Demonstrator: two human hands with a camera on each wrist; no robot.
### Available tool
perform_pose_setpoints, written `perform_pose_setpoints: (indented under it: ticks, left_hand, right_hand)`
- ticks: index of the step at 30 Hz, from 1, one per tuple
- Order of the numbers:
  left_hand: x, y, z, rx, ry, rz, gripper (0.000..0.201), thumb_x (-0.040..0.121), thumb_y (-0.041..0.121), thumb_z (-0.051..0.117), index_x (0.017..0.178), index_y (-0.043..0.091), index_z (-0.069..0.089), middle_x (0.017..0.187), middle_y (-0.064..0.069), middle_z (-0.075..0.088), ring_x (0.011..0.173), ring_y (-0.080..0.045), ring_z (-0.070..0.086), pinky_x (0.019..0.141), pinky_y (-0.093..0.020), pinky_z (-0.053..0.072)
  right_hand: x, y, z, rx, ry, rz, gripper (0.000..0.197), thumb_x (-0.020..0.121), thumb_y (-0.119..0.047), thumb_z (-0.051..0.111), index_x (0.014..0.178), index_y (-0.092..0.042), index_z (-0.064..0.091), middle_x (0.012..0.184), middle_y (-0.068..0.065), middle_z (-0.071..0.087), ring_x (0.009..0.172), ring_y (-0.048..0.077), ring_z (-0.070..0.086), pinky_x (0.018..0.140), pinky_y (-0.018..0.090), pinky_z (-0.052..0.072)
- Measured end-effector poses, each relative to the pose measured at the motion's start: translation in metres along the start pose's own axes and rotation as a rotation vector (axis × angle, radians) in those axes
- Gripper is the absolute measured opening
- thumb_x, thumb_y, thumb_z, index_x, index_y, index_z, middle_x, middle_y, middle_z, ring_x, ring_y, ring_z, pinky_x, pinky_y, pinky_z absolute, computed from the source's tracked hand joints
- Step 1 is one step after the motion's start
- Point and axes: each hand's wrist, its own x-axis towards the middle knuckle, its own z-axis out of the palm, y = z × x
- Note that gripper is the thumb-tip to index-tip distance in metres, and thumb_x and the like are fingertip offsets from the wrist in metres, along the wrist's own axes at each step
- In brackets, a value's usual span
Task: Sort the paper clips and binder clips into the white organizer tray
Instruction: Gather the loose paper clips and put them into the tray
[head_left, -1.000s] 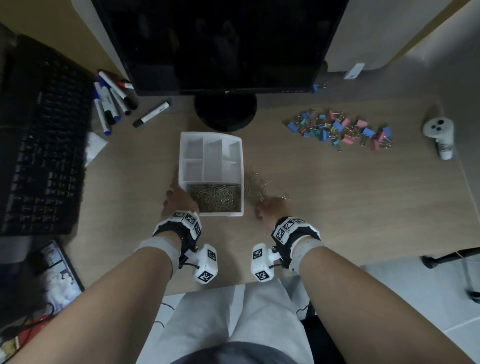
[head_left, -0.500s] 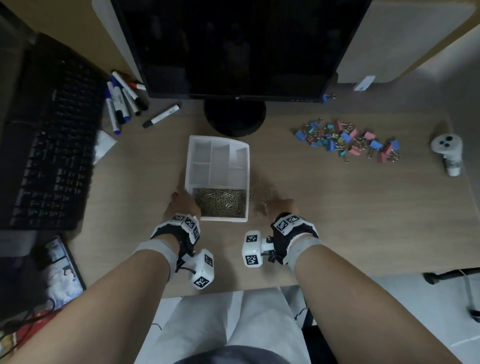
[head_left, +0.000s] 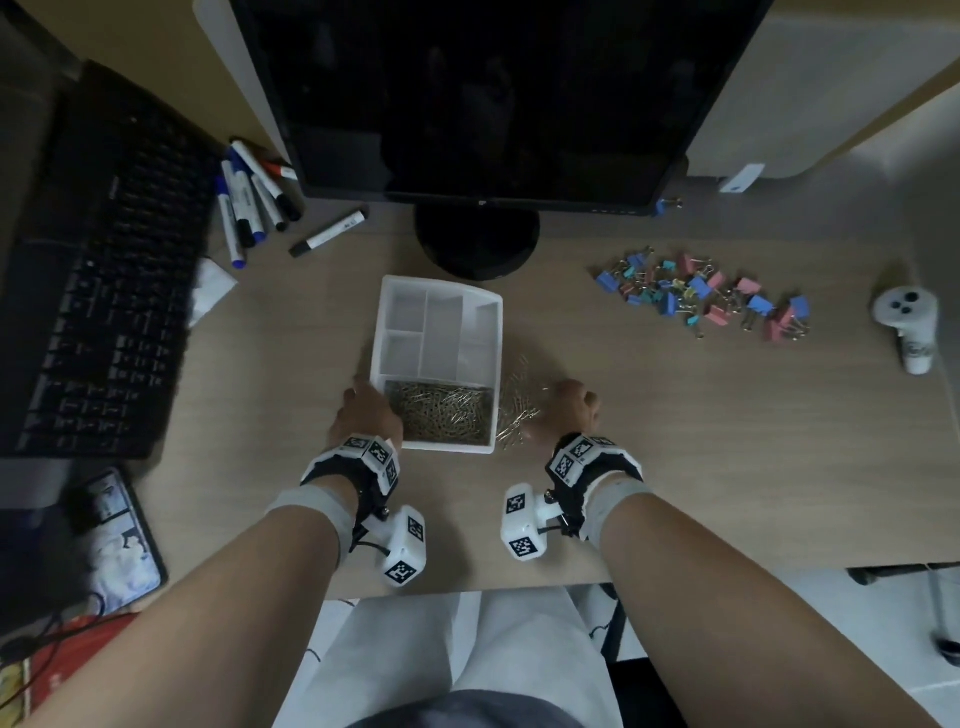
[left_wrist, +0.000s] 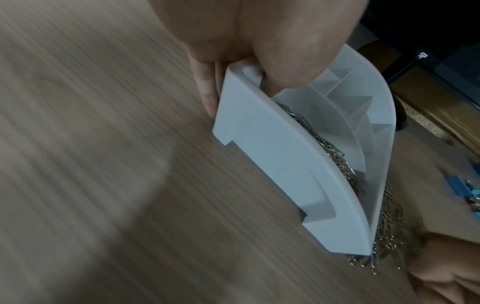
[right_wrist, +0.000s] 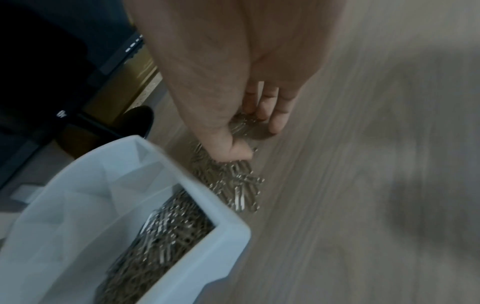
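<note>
The white organizer tray (head_left: 440, 281) sits mid-desk, and its near long compartment is full of metal paper clips (head_left: 441, 415). My left hand (head_left: 363, 415) grips the tray's near-left corner (left_wrist: 272, 164), thumb (left_wrist: 285, 67) inside the rim and fingers (left_wrist: 207, 94) outside. A loose heap of paper clips (head_left: 514, 410) lies against the tray's right wall (right_wrist: 207, 205). My right hand (right_wrist: 257, 142) is curled down on that heap, thumb and fingers closing round some clips. Coloured binder clips (head_left: 701, 296) lie in a pile at the far right.
The monitor's round foot (head_left: 478, 249) stands just behind the tray. A black keyboard (head_left: 104, 286) and several markers (head_left: 249, 208) are on the left. A white controller (head_left: 909, 322) lies at the right edge. The desk's front edge is close under my wrists.
My right hand has moved slightly forward over the loose clips and curled round them. My left hand keeps its hold on the tray corner. The head view has shifted a little.
</note>
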Motion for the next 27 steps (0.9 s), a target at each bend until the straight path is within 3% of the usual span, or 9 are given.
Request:
perform_pose_setpoints:
  ticks: [3, 7, 12, 15, 19, 22, 27]
  left_hand:
    - [0.002, -0.001, 0.001, 0.0, -0.01, 0.003, 0.049, 0.095, 0.008, 0.04, 0.141, 0.011, 0.024, 0.142, -0.013, 0.04, 0.124, -0.04, 0.047, 0.101, -0.053, 0.039]
    - [0.008, -0.004, -0.002, -0.029, -0.03, 0.028, 0.04, 0.101, 0.025, 0.036, 0.138, 0.011, 0.029, 0.138, -0.016, 0.044, 0.119, -0.043, 0.05, 0.097, -0.055, 0.042]
    - [0.01, -0.01, -0.005, -0.025, -0.034, 0.071, 0.037, 0.101, 0.029, 0.036, 0.132, 0.008, 0.037, 0.136, -0.017, 0.046, 0.119, -0.039, 0.052, 0.096, -0.048, 0.043]
    - [0.009, -0.014, -0.002, -0.046, -0.017, 0.068, 0.038, 0.102, 0.03, 0.035, 0.132, 0.007, 0.037, 0.135, -0.017, 0.045, 0.117, -0.04, 0.052, 0.097, -0.05, 0.043]
    - [0.012, -0.018, -0.001, -0.053, -0.009, 0.082, 0.041, 0.102, 0.03, 0.034, 0.135, 0.006, 0.035, 0.136, -0.018, 0.045, 0.118, -0.041, 0.052, 0.099, -0.052, 0.042]
    - [0.012, -0.016, 0.001, -0.068, 0.008, 0.079, 0.041, 0.102, 0.03, 0.035, 0.134, 0.005, 0.036, 0.134, -0.019, 0.046, 0.116, -0.042, 0.053, 0.097, -0.052, 0.043]
    - [0.013, -0.017, 0.003, -0.071, 0.026, 0.076, 0.038, 0.102, 0.028, 0.035, 0.134, 0.006, 0.036, 0.134, -0.017, 0.047, 0.116, -0.041, 0.054, 0.094, -0.049, 0.043]
  right_hand:
    - [-0.003, -0.007, 0.009, 0.033, -0.035, -0.083, 0.074, 0.073, -0.008, 0.078, 0.138, -0.013, 0.043, 0.138, 0.011, 0.037, 0.129, 0.033, 0.039, 0.113, 0.042, 0.035]
    - [0.003, -0.006, -0.002, 0.018, -0.01, -0.069, 0.093, 0.064, -0.011, 0.084, 0.14, -0.026, 0.032, 0.137, 0.006, 0.031, 0.127, 0.03, 0.03, 0.106, 0.04, 0.037]
    - [0.002, -0.014, 0.009, -0.195, -0.042, -0.138, 0.11, 0.054, -0.017, 0.094, 0.14, -0.033, 0.028, 0.135, 0.003, 0.026, 0.124, 0.03, 0.028, 0.102, 0.043, 0.043]
    - [0.002, -0.014, 0.021, -0.203, 0.036, -0.182, 0.097, 0.055, -0.02, 0.095, 0.132, -0.034, 0.037, 0.131, 0.004, 0.033, 0.118, 0.029, 0.034, 0.088, 0.039, 0.044]
    - [0.007, -0.011, 0.02, -0.138, 0.095, -0.215, 0.067, 0.067, -0.025, 0.09, 0.121, -0.034, 0.05, 0.122, 0.002, 0.043, 0.11, 0.026, 0.044, 0.085, 0.043, 0.051]
    - [0.009, -0.009, 0.017, -0.111, 0.124, -0.237, 0.046, 0.079, -0.013, 0.081, 0.113, -0.031, 0.057, 0.113, 0.001, 0.052, 0.105, 0.027, 0.056, 0.084, 0.037, 0.053]
    - [0.008, -0.007, 0.018, -0.105, 0.143, -0.241, 0.019, 0.089, -0.008, 0.066, 0.102, -0.022, 0.067, 0.099, -0.001, 0.052, 0.097, 0.029, 0.062, 0.077, 0.029, 0.044]
